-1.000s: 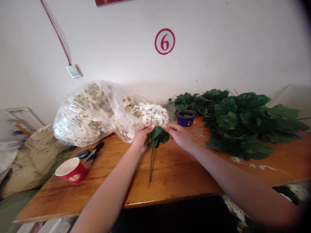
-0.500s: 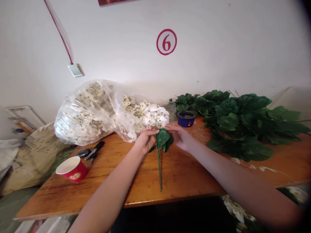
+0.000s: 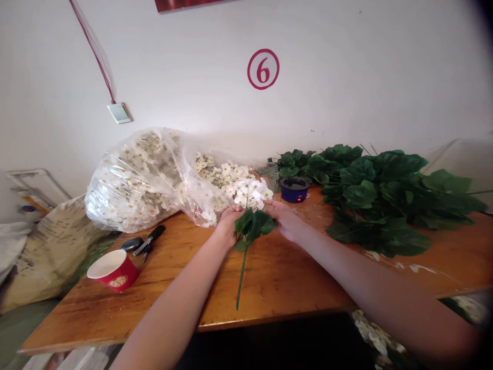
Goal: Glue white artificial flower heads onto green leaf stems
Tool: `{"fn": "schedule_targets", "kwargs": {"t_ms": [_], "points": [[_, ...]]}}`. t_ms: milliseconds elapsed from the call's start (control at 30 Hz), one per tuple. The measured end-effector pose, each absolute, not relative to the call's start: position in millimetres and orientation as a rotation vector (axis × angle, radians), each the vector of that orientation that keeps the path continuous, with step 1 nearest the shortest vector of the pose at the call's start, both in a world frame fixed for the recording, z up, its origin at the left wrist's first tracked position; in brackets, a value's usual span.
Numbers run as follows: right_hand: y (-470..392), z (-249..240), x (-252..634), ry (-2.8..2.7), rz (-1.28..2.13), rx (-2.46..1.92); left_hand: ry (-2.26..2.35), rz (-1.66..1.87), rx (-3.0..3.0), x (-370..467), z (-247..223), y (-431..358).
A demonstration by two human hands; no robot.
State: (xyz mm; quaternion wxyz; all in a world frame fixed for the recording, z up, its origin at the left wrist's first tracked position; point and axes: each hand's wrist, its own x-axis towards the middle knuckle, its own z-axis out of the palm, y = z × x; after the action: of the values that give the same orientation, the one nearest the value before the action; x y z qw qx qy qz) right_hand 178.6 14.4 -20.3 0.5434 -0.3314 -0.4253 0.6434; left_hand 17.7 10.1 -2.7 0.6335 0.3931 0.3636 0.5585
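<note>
An artificial flower stem [image 3: 242, 277] with green leaves and a white flower head [image 3: 250, 192] is held over the wooden table, blooms pointing away from me. My left hand [image 3: 229, 224] is closed around it just below the flower head, its fingertips partly behind the leaves. On the other side, my right hand [image 3: 284, 218] reaches to the edge of the blooms, its fingers partly bent and touching them. Whether the right fingers grip a petal or twig is too small to make out. Behind the blooms, more white flowers [image 3: 227, 172] spill from a clear plastic bag [image 3: 134, 180].
A blue pot [image 3: 294, 190] with a lit red light stands behind my right hand. Green leaf stems [image 3: 385, 190] are heaped at the right. On the left are a red paper cup [image 3: 114, 271] and keys [image 3: 146, 244]. White flowers [image 3: 375, 334] lie below the table's front edge.
The stem has turned, its lower end swinging left and its leaves spreading out toward me. The flower head has tipped lower and away. Both hands stay close to where they were.
</note>
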Motion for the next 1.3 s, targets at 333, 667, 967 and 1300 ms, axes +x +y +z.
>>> {"fn": "schedule_targets", "kwargs": {"t_ms": [333,667,967,1300], "points": [[14,-10,181,-1.110,1.084,-0.927,0.854,1.747,1.451,11,28,-14],[11,-20,173,-1.421,1.007,-0.897,0.904,1.404,1.999,16,29,-28],[22,-26,190,-1.723,0.908,-1.169,1.176,1.120,2.154,6,-2,5],[21,-22,204,-2.016,0.927,-1.299,1.187,0.944,2.146,-1,-11,5]]}}
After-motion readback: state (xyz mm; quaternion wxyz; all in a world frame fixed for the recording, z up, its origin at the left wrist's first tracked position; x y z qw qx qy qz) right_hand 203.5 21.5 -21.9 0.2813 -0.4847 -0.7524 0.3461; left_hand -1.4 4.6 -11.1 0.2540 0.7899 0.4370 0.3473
